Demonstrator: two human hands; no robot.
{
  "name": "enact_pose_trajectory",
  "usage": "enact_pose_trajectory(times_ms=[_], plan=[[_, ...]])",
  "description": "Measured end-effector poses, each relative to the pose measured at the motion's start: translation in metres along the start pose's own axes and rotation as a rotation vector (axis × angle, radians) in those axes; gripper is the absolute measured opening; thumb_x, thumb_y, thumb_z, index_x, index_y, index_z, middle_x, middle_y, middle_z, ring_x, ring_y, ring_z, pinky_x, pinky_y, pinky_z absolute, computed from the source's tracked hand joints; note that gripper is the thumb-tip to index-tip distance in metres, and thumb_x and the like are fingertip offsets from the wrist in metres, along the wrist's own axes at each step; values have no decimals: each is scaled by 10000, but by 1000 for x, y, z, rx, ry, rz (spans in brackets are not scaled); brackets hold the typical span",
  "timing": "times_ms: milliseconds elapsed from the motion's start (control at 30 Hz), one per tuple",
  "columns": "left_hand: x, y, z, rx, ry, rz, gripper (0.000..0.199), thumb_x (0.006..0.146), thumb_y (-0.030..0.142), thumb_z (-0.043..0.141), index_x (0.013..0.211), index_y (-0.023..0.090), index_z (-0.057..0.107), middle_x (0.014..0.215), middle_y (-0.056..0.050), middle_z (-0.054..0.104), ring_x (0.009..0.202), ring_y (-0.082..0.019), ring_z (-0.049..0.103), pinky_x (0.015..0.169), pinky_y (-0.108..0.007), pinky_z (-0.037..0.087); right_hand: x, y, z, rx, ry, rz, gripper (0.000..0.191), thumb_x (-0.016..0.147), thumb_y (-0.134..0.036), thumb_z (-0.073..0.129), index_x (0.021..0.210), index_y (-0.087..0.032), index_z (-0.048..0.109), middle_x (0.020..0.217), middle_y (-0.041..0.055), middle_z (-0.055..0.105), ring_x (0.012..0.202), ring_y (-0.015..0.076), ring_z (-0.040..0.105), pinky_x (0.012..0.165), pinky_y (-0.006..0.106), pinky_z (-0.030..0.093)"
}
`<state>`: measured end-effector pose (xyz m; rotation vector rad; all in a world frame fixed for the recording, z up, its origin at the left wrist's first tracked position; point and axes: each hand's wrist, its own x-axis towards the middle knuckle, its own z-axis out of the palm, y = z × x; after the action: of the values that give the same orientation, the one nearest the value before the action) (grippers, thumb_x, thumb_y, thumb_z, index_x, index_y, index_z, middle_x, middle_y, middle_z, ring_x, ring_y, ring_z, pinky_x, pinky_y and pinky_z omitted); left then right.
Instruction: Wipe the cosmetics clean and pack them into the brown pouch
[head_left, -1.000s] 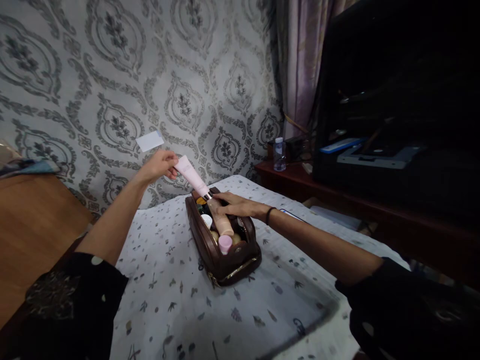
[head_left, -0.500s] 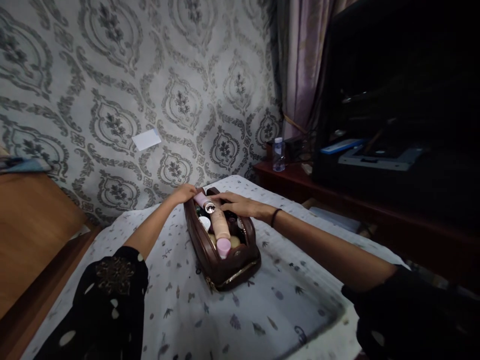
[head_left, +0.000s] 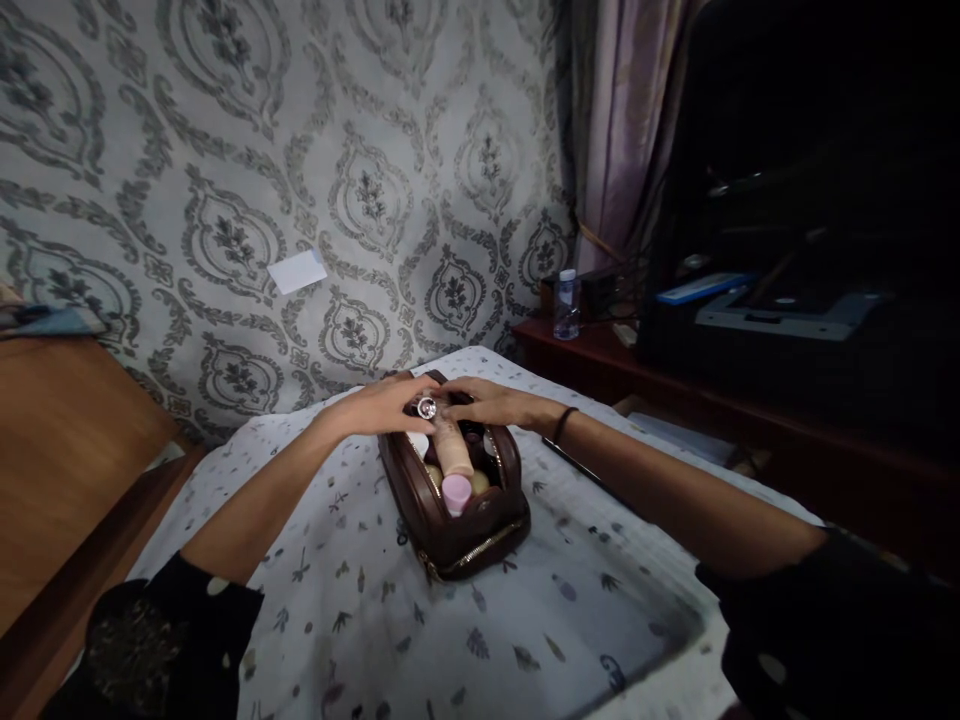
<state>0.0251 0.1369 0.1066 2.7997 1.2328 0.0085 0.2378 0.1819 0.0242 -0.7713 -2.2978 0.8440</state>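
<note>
A brown leather toiletry bag point(head_left: 409, 510) stands unzipped on the bed. On top of its contents lies a beige tube point(head_left: 453, 450) with a pink cap point(head_left: 456, 493). Next to the tube's far end is a round silver piece point(head_left: 427, 407). My left hand point(head_left: 382, 405) reaches over the bag's left rim, thumb and fingers apart on either side of the silver piece. From the right, my right hand point(head_left: 499, 404) rests over the opening, fingers stretched out beside the tube's far end. Both hands' fingertips meet closely there, and what they touch underneath is partly hidden.
A patterned sheet point(head_left: 360, 640) covers the bed. A dark flat object point(head_left: 581, 465) lies behind my right forearm. A clear bottle point(head_left: 567, 310) stands on the reddish shelf point(head_left: 532, 335) by the curtain. At the left is a wooden board point(head_left: 67, 450).
My left hand has moved right from the bag's far left rim to over its opening, covering the pink tube there. My right hand stays over the bag. The view has shifted slightly.
</note>
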Motion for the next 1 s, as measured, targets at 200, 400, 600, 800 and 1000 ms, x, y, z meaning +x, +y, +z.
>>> enact_pose_trajectory(times_ms=[200,400,600,800,1000], plan=[[4,-12,-4,131,136,-86,283,992,411,429,1020,194,608,836,-53,663,786,-219,613,685,-289,388,5,1,3,-80,73,29,428,856,-260,617,1252,-105,658,1143,97,720,1019,227,652,890,320,507],[12,-35,-14,222,265,-245,311,1022,419,320,968,195,529,844,-84,636,836,-264,613,674,-311,361,9,-6,6,-162,134,35,359,842,-287,625,1148,-118,707,1018,76,727,934,226,642,823,304,490],[26,-39,-11,256,217,-277,353,1005,470,365,875,202,555,860,-90,667,846,-257,639,669,-299,381,10,-6,6,-216,139,19,343,848,-289,635,1127,-106,719,1016,97,724,956,232,627,851,308,476],[37,-42,-6,239,188,-312,343,958,465,471,767,201,579,794,-83,680,805,-250,647,662,-292,403,9,-4,7,-250,147,-5,297,876,-306,622,1084,-122,730,977,80,724,938,214,617,849,295,467],[30,-45,-29,139,320,-309,406,978,492,357,819,187,573,828,-70,680,810,-219,633,688,-279,426,14,-7,5,-286,151,17,311,853,-277,634,1097,-105,725,1010,105,720,918,227,629,801,289,453]])
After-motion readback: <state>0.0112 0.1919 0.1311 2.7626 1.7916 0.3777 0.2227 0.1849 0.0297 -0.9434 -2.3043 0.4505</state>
